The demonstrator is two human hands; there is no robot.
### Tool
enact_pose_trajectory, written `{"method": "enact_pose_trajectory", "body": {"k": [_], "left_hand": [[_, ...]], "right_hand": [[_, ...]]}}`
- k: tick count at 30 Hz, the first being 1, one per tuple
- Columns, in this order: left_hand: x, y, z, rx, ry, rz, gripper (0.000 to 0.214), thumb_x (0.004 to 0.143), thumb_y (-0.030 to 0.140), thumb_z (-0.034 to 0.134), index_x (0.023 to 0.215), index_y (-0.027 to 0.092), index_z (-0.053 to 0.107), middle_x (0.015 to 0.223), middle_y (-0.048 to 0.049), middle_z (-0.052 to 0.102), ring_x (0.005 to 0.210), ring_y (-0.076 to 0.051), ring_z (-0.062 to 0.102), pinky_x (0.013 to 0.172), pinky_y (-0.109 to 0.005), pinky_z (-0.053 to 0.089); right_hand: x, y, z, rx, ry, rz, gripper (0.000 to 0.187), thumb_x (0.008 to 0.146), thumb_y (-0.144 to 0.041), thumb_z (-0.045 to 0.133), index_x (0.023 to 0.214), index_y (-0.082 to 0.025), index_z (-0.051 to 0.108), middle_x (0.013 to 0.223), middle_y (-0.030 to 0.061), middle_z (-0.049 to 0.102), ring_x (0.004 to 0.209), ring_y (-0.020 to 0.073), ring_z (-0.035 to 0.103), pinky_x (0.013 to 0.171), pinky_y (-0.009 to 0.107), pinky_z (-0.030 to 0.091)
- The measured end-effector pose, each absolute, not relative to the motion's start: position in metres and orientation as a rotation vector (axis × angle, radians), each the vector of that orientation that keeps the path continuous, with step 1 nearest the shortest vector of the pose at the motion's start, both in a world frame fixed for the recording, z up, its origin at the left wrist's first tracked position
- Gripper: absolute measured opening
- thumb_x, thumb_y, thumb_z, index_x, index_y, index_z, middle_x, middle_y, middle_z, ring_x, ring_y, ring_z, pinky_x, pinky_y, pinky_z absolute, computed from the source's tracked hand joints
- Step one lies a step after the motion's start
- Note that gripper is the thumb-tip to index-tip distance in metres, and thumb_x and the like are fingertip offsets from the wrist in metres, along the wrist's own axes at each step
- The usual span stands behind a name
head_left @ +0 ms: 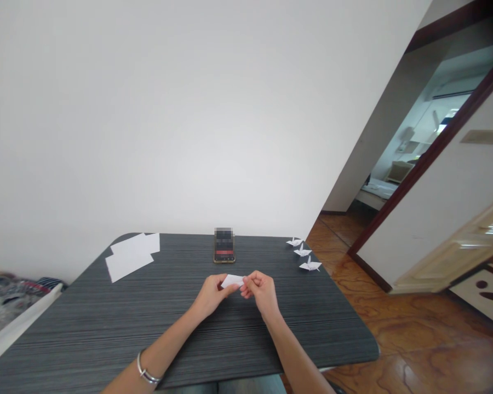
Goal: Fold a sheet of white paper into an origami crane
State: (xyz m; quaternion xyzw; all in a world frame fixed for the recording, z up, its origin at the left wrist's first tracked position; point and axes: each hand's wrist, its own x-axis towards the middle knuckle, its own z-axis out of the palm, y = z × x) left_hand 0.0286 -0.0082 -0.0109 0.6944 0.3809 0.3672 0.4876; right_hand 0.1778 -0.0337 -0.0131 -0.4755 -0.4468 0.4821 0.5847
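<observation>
A small folded piece of white paper [231, 280] is pinched between both of my hands just above the dark striped table [107, 323]. My left hand [212, 295] grips its left end with closed fingers. My right hand [261, 291] pinches its right end. A silver bracelet [146, 373] circles my left wrist. A phone [224, 245] stands upright just beyond my hands.
Flat white paper sheets [131, 255] lie at the table's far left. Three white paper cranes [304, 253] sit in a row near the far right edge. A white wall rises behind the table. An open doorway [411, 164] and wooden floor [394, 328] lie to the right.
</observation>
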Motion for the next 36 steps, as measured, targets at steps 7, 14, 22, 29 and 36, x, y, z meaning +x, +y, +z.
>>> {"method": "enact_pose_trajectory", "body": {"k": [7, 14, 22, 29, 36], "left_hand": [[0.029, -0.008, -0.009, 1.614, 0.909, 0.953, 0.031, 0.074, 0.041, 0.048, 0.065, 0.012, 0.055, 0.055, 0.0009, 0.053, 0.05, -0.01, 0.046, 0.048, -0.02, 0.038], [0.028, -0.011, -0.002, 1.616, 0.904, 1.004, 0.03, 0.076, 0.039, 0.047, 0.064, 0.012, 0.053, 0.053, 0.002, 0.048, 0.05, -0.01, 0.043, 0.047, -0.019, 0.036], [0.03, -0.013, -0.001, 1.629, 0.898, 1.022, 0.037, 0.08, 0.041, 0.039, 0.056, 0.014, 0.047, 0.05, 0.0023, 0.045, 0.048, -0.01, 0.043, 0.047, -0.02, 0.035], [0.029, -0.01, -0.005, 1.627, 0.919, 0.971, 0.031, 0.073, 0.041, 0.051, 0.062, 0.012, 0.053, 0.052, 0.0017, 0.049, 0.048, -0.009, 0.041, 0.047, -0.019, 0.032], [0.028, -0.012, -0.003, 1.682, 0.949, 1.024, 0.032, 0.075, 0.04, 0.048, 0.06, 0.012, 0.054, 0.051, 0.0026, 0.047, 0.047, -0.008, 0.039, 0.046, -0.019, 0.029]], "right_hand": [[0.174, -0.034, -0.014, -1.099, -1.061, 1.117, 0.026, 0.065, -0.037, 0.064, 0.062, -0.013, 0.053, 0.048, -0.0003, 0.06, 0.038, 0.0092, 0.053, 0.037, 0.018, 0.042], [0.175, -0.033, -0.015, -1.099, -1.131, 1.156, 0.023, 0.07, -0.036, 0.058, 0.068, -0.013, 0.057, 0.048, -0.0031, 0.055, 0.033, 0.0046, 0.044, 0.029, 0.013, 0.031], [0.174, -0.034, -0.014, -1.093, -1.135, 1.112, 0.025, 0.071, -0.035, 0.058, 0.06, -0.013, 0.054, 0.049, -0.0009, 0.058, 0.036, 0.0057, 0.047, 0.03, 0.013, 0.032], [0.172, -0.035, -0.013, -1.088, -1.128, 1.137, 0.023, 0.066, -0.035, 0.062, 0.064, -0.013, 0.057, 0.051, -0.0003, 0.059, 0.039, 0.0085, 0.051, 0.031, 0.015, 0.036], [0.171, -0.035, -0.012, -1.103, -1.122, 1.18, 0.027, 0.068, -0.038, 0.059, 0.061, -0.012, 0.057, 0.052, 0.0012, 0.06, 0.039, 0.0083, 0.052, 0.03, 0.014, 0.035]]}}
